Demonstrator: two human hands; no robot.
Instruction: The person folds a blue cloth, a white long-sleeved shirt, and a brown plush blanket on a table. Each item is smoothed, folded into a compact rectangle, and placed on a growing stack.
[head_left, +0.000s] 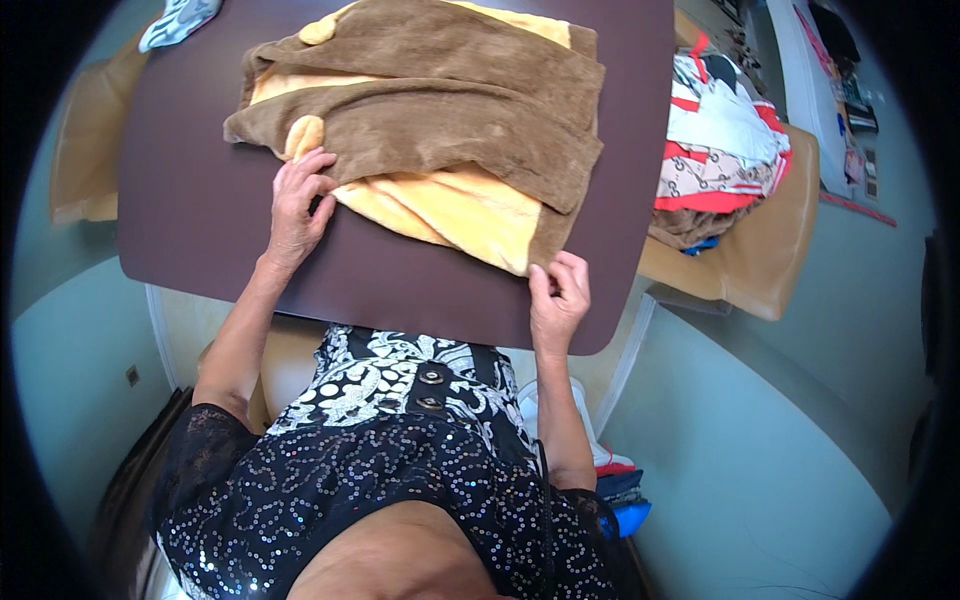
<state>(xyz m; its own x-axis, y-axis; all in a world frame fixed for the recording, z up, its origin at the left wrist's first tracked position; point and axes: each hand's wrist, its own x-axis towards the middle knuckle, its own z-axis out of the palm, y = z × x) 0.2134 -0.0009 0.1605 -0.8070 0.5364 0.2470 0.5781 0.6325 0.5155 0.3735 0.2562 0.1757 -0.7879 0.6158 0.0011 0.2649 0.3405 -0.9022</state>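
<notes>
A plush brown garment (450, 127) with yellow parts lies spread, partly folded, on the dark table (202, 217). My left hand (301, 206) rests at its near left edge, fingertips on the cloth just below a small yellow plush tab (304, 136). A second yellow tab (318, 31) shows near the far left edge. At the near right corner, my right hand (560, 296) pinches the hem between thumb and fingers, beside the yellow panel (465, 206). Whether my left fingers grip the cloth or only touch it cannot be told.
A tan chair (787, 217) at the right bears a heap of clothes (720, 142). Another tan chair (82, 142) stands left of the table. A patterned cloth (180, 21) lies at the far left corner. Folded cloths (626, 499) are stacked low beside my right arm.
</notes>
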